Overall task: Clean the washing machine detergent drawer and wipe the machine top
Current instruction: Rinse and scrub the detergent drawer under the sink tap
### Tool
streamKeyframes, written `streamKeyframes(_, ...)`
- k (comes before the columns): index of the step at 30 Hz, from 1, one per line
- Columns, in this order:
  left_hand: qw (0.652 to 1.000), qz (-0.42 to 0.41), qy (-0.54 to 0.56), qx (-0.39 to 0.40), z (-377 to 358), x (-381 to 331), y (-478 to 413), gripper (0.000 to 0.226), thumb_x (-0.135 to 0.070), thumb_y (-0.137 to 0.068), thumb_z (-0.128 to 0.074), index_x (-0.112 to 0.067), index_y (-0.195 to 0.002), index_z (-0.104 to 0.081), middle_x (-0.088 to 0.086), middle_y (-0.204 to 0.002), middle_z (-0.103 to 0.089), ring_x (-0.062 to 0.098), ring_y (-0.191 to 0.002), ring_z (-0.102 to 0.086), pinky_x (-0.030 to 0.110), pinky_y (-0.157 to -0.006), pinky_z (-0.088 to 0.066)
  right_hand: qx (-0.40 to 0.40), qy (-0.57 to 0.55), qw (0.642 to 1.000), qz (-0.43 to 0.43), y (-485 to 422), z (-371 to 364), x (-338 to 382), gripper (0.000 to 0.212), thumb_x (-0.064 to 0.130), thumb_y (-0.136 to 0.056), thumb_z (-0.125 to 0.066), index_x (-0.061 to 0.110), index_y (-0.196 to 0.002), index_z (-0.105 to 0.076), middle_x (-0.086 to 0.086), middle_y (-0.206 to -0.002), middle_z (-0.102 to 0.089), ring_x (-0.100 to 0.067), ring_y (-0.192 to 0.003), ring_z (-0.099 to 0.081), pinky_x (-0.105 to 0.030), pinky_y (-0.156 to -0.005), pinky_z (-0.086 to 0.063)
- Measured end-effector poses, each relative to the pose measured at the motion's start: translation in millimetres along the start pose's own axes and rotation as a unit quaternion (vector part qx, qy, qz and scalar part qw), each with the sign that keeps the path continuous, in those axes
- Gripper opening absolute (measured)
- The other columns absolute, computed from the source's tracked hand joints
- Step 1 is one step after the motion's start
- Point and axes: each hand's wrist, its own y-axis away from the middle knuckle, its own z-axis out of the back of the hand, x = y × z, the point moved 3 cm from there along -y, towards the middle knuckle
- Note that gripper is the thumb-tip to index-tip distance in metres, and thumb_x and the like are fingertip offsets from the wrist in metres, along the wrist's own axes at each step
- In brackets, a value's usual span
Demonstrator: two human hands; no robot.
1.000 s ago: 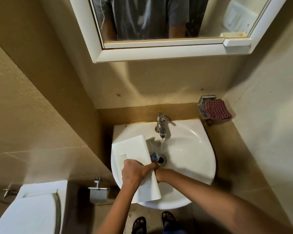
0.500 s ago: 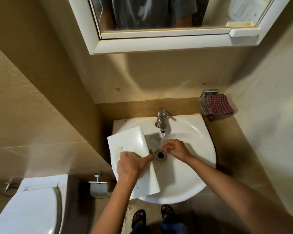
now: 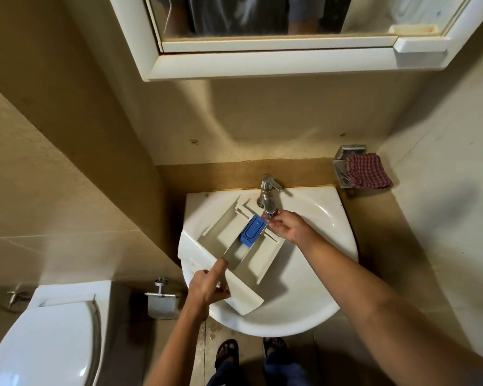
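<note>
Bathroom sink (image 3: 332,246): our left hand (image 3: 207,288) grips detergent drawer (image 3: 262,263) across it, right hand (image 3: 289,227) at tap (image 3: 268,190), curl unclear. Rinse step; next we run water through it.

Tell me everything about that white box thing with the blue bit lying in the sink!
It is the detergent drawer, made of white plastic, lying open side up and slanted across the sink. Thin walls split it into compartments, and a blue insert sits in the middle one, at the end near the tap. Its flat front panel points toward the person, where the left hand grips it.
</note>
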Motion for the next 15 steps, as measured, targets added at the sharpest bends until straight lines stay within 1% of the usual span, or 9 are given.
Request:
streamKeyframes(3, 0.999, 0.011, 0.029, 0.009, -5.8, 11.1, -3.6, 0.031, -0.03, -0.085, -0.065, -0.003, -0.1, -0.062, 0.018, -0.101, -0.068, 0.032, -0.088, -0.069, 0.041, -0.073, -0.061, -0.001, 0.002, 1.0, -0.004, -1.5, 1.3, 6.4, 0.038, -0.017, -0.092, -0.025, -0.009, -0.117, -0.052, -0.022, -0.11, -0.058, -0.023, -0.086, -0.06, -0.024, -0.069, -0.054)
streamKeyframes(5, 0.998, 0.012, 0.051, 0.018, -11.4, 14.2, -4.6, 0.039, -0.032, -0.076, -0.067, -0.005, -0.103, -0.061, 0.017, -0.101, -0.068, 0.033, -0.091, -0.069, 0.04, -0.072, -0.06, -0.011, 0.01, 1.0, 0.006, -0.8, 1.3, 11.2, 0.031, -0.019, -0.091, -0.03, -0.006, -0.095, -0.058, -0.024, -0.123, -0.055, -0.023, -0.086, -0.06, -0.027, -0.072, -0.054)
streamKeyframes(6, 0.998, 0.014, 0.058, 0.023, -15.0, 14.7, -4.7, 0.044, -0.032, -0.072, -0.067, -0.004, -0.105, -0.061, 0.017, -0.101, -0.069, 0.032, -0.091, -0.069, 0.04, -0.072, -0.06, -0.021, 0.013, 0.999, 0.022, -1.2, 2.1, 13.3, 0.028, -0.019, -0.091, -0.034, -0.005, -0.091, -0.058, -0.024, -0.124, -0.055, -0.023, -0.086, -0.061, -0.029, -0.075, -0.054)
streamKeyframes(8, 0.997, 0.01, 0.066, 0.027, -21.6, 15.3, -4.6, 0.039, -0.028, -0.075, -0.067, -0.005, -0.105, -0.061, 0.018, -0.101, -0.069, 0.033, -0.093, -0.069, 0.044, -0.075, -0.06, -0.045, 0.022, 0.996, 0.068, 0.9, 3.5, 15.9, 0.021, -0.017, -0.091, -0.04, -0.008, -0.1, -0.057, -0.026, -0.121, -0.058, -0.025, -0.087, -0.064, -0.032, -0.081, -0.053)
streamKeyframes(10, 0.997, 0.0, 0.071, 0.022, -25.4, 16.7, -2.8, 0.031, -0.024, -0.077, -0.067, -0.005, -0.101, -0.061, 0.018, -0.096, -0.067, 0.032, -0.091, -0.068, 0.049, -0.077, -0.06, -0.07, 0.093, 0.986, 0.12, 10.1, 2.6, 13.9, 0.026, -0.012, -0.093, -0.043, -0.007, -0.114, -0.056, -0.023, -0.114, -0.062, -0.016, -0.077, -0.066, -0.024, -0.074, -0.053)
streamKeyframes(11, 0.997, -0.006, 0.073, 0.018, -26.5, 18.2, -2.1, 0.032, -0.025, -0.074, -0.067, -0.005, -0.099, -0.062, 0.017, -0.09, -0.065, 0.031, -0.088, -0.067, 0.05, -0.077, -0.059, -0.088, 0.167, 0.97, 0.154, 18.6, 1.3, 10.7, 0.029, -0.01, -0.093, -0.044, -0.004, -0.118, -0.057, -0.019, -0.112, -0.064, -0.012, -0.074, -0.065, -0.022, -0.07, -0.052)
streamKeyframes(12, 0.997, -0.01, 0.074, 0.016, -26.9, 18.7, -1.1, 0.035, -0.026, -0.07, -0.066, -0.004, -0.097, -0.062, 0.015, -0.086, -0.063, 0.03, -0.085, -0.065, 0.051, -0.077, -0.059, -0.109, 0.257, 0.939, 0.201, 25.6, 0.2, 4.6, 0.031, -0.007, -0.092, -0.045, -0.001, -0.12, -0.057, -0.016, -0.113, -0.065, -0.013, -0.08, -0.065, -0.023, -0.074, -0.051)
streamKeyframes(14, 0.997, -0.015, 0.077, 0.015, -27.0, 20.1, -1.0, 0.036, -0.027, -0.068, -0.066, -0.003, -0.094, -0.063, 0.014, -0.081, -0.061, 0.028, -0.081, -0.064, 0.052, -0.077, -0.059, -0.112, 0.425, 0.846, 0.301, 42.2, -3.1, -17.3, 0.039, -0.003, -0.092, -0.045, 0.001, -0.131, -0.049, -0.01, -0.119, -0.06, -0.018, -0.101, -0.059, -0.025, -0.086, -0.045)
streamKeyframes(15, 0.997, -0.015, 0.078, 0.016, -26.9, 20.8, -2.4, 0.035, -0.027, -0.067, -0.066, -0.001, -0.091, -0.063, 0.013, -0.078, -0.059, 0.027, -0.079, -0.063, 0.052, -0.077, -0.059, -0.088, 0.489, 0.801, 0.333, 48.3, -3.8, -32.9, 0.046, 0.002, -0.094, -0.045, 0.0, -0.139, -0.038, -0.01, -0.127, -0.054, -0.02, -0.112, -0.055, -0.026, -0.093, -0.042)
